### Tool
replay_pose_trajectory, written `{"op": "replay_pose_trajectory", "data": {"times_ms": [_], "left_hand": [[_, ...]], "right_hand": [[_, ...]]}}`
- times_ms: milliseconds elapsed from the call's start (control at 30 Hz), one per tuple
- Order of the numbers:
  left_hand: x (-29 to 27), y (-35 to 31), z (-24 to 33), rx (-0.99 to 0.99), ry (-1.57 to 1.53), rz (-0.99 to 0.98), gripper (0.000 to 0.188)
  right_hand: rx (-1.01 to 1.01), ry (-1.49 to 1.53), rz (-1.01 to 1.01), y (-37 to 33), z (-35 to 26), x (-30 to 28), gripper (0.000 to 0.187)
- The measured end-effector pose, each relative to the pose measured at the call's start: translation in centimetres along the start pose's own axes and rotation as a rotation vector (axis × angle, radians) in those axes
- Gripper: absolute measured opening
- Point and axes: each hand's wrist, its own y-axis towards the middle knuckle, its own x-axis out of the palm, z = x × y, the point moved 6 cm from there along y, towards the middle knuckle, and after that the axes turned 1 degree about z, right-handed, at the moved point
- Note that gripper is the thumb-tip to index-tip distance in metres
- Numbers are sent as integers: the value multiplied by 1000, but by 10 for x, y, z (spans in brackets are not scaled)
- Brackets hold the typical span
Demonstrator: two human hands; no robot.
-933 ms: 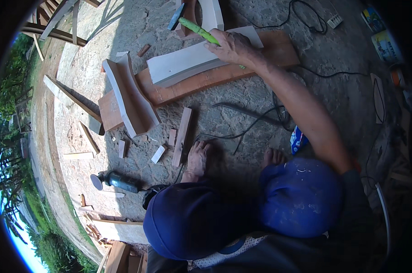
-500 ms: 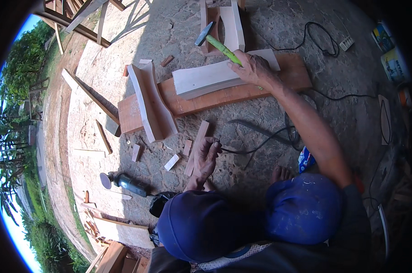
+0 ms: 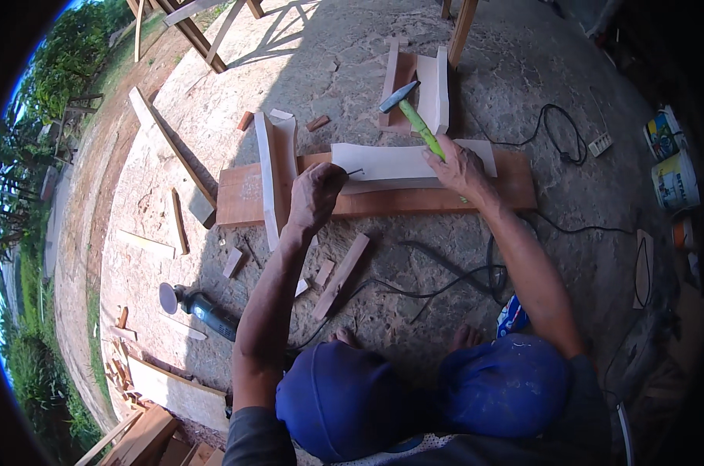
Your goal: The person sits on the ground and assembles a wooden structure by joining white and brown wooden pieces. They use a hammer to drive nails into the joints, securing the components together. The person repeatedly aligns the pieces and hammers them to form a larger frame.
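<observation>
My right hand point(image 3: 462, 172) is closed around the green handle of a hammer point(image 3: 423, 130), its metal head raised toward the far side. The hand is over a pale, slightly curved wooden piece point(image 3: 410, 161) lying on a brown plank point(image 3: 484, 194). My left hand point(image 3: 314, 196) pinches a thin dark nail point(image 3: 355, 172), which points right over the near left end of the pale piece. Beside that hand, a second curved wooden piece point(image 3: 268, 175) lies across the plank's left part. Whether the nail touches the wood I cannot tell.
An angle grinder point(image 3: 204, 311) lies at the left on the floor, a black cable point(image 3: 398, 291) running near my feet. Offcuts, including a wooden strip point(image 3: 342, 276), are scattered nearby. Another shaped wooden assembly point(image 3: 429, 101) stands beyond the plank. Buckets point(image 3: 674, 182) are at the far right.
My left hand has moved from low over the floor up to the pale piece, bringing the nail. My right hand still grips the hammer. The view has shifted.
</observation>
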Motion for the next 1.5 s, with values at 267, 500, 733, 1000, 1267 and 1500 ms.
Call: {"op": "replay_pose_trajectory", "data": {"times_ms": [267,500,733,1000,1267,1500], "left_hand": [[9,-8,-1,-61,-90,111,9],[6,0,-6,-44,-24,-8,12],[0,13,-11,56,-16,-32,14],[4,-1,-10,31,-69,35,10],[4,2,-9,85,-55,44,14],[6,2,-16,54,-52,43,13]], "right_hand": [[36,-13,-19,1,4,1,38],[39,-1,-19,-1,3,1,37],[29,15,2,-2,-2,-2,35],[53,15,-28,-5,-4,-4,35],[-106,102,23,-22,-14,-12,38],[-142,365,-63,-101,-84,-4,58]]}}
